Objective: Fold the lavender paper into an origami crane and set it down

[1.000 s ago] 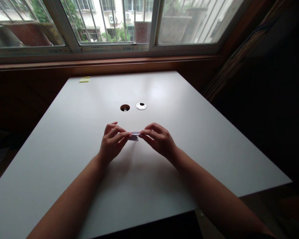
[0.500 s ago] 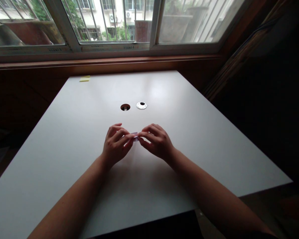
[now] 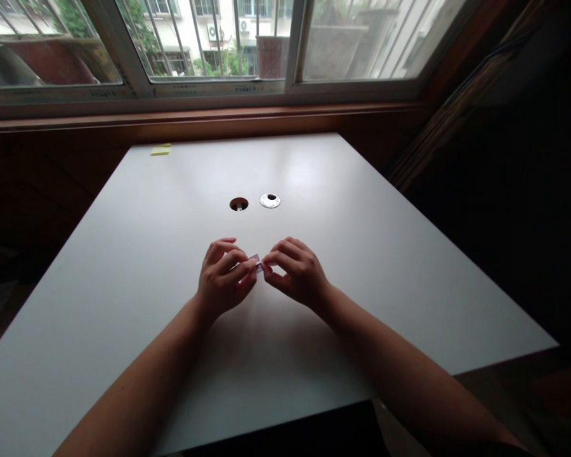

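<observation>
Above the middle of the white table (image 3: 171, 209), my two hands meet at a small piece of pale purple paper (image 3: 258, 264). My left hand (image 3: 223, 274) pinches its left side between thumb and fingers, with the other fingers curled. From the right, my right hand (image 3: 297, 270) pinches the opposite side with thumb and forefinger. Only a small part of the paper shows between the fingertips; its full shape is hidden.
Beyond my hands, the tabletop has a round cable hole (image 3: 238, 204), with a round white cover (image 3: 269, 201) lying beside it. A yellow sticky note (image 3: 161, 150) is near the far left corner. A window (image 3: 219, 44) lies behind the table.
The purple paper has tilted between my fingertips, and a little more of it shows. My fingers have shifted slightly; both hands keep their pinch.
</observation>
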{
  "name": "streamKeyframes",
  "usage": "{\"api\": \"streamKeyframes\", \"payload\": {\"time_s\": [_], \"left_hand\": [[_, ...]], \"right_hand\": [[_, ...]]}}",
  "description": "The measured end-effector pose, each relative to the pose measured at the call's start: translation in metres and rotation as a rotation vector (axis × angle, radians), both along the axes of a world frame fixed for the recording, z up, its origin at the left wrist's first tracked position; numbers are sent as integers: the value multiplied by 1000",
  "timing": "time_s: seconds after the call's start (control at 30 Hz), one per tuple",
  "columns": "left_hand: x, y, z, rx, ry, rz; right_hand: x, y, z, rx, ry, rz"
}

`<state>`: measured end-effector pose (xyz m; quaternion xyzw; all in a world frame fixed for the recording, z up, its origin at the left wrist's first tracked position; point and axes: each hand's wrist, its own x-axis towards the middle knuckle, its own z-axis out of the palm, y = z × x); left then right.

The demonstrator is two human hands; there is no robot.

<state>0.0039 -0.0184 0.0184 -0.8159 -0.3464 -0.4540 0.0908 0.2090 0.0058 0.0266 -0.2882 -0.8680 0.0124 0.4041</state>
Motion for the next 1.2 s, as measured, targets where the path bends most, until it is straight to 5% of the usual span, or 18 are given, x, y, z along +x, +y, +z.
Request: {"api": "streamKeyframes", "payload": {"time_s": [1.2], "left_hand": [[-9, 1, 1, 106, 69, 70]], "right_hand": [[29, 20, 7, 58, -80, -82]]}}
